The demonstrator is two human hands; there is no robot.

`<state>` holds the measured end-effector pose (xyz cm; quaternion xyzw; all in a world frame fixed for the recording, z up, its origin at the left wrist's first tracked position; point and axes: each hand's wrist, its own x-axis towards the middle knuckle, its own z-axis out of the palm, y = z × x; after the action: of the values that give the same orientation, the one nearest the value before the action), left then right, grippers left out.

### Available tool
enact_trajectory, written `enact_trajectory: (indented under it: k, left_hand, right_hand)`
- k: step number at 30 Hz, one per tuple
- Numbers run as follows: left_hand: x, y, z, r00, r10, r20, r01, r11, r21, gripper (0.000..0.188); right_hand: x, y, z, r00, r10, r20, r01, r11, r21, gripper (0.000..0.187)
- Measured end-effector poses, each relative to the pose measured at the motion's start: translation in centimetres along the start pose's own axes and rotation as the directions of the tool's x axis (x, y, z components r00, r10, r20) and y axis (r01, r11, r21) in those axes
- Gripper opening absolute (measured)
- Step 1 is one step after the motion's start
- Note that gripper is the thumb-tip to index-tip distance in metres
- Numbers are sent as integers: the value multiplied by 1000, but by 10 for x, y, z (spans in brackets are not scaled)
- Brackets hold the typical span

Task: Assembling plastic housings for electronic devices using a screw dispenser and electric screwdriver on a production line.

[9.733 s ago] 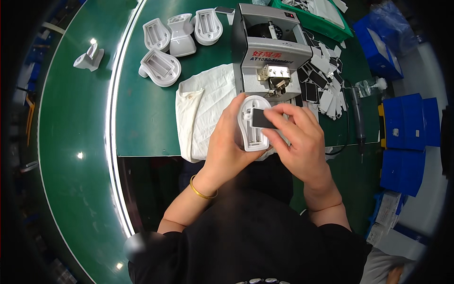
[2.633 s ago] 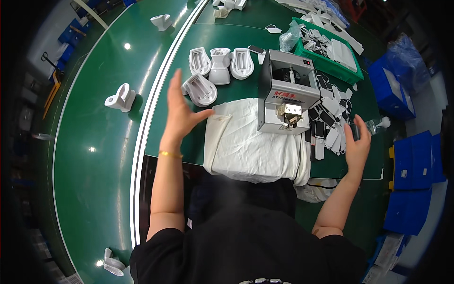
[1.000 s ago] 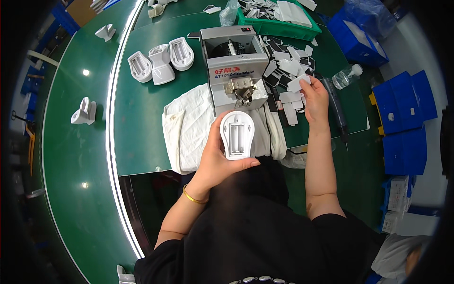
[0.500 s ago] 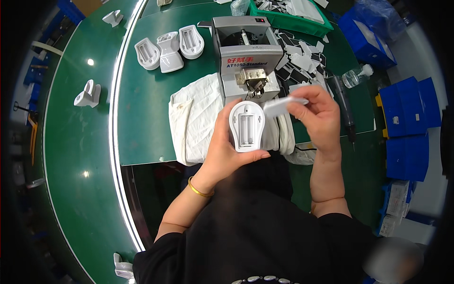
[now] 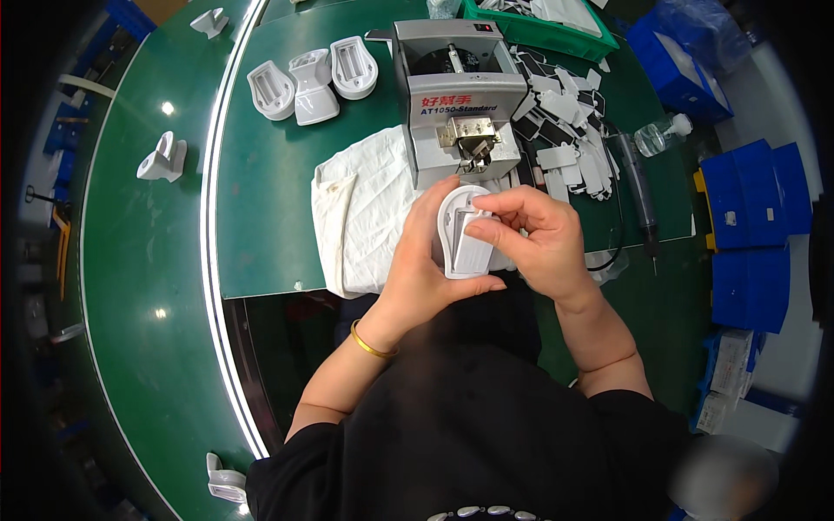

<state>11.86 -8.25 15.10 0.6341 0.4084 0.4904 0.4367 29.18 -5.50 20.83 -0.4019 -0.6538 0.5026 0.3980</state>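
Note:
My left hand (image 5: 415, 256) is closed around a white plastic housing (image 5: 446, 236), rounded at its far end, with the recessed battery side facing up. Between the thumb and fingers of my right hand (image 5: 540, 239) is a white battery cover (image 5: 472, 249). The cover lies slightly tilted over the battery recess and hides most of it. Whether it sits flush cannot be made out. Just beyond my hands stands a grey screw-feeding machine (image 5: 465, 104), and a white cloth (image 5: 360, 204) lies under and left of the housing.
Several similar white housings (image 5: 313, 97) lie at the far left of the green table. Loose white covers (image 5: 565, 108) are heaped right of the machine, below a green tray (image 5: 556, 43). An electric screwdriver (image 5: 641, 187) and a clear bottle (image 5: 660, 136) lie farther right. Blue bins (image 5: 751, 208) line the right side.
My right hand has moved left and down, bringing the battery cover from beside the housing onto its recess. My left hand still holds the housing, now slightly turned and farther right.

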Motion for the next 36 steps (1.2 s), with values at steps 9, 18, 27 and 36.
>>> enact_trajectory:
  k: [9,18,27,36]
  left_hand:
    - [3,3,-4,999,34,7,-34,999,-6,111]
    - [3,5,-7,999,43,33,-45,997,68,110]
    - [1,12,-11,990,141,-11,-142,989,-40,47]
    - [4,34,-8,979,201,22,-202,978,46,70]
  right_hand:
    - [-2,3,6,995,-21,-100,32,994,102,22]
    - [-3,3,-4,972,-234,29,224,877,-426,35]
    - [-4,17,5,998,66,13,-66,925,375,73]
    - [-5,15,0,992,127,25,-126,909,398,71]
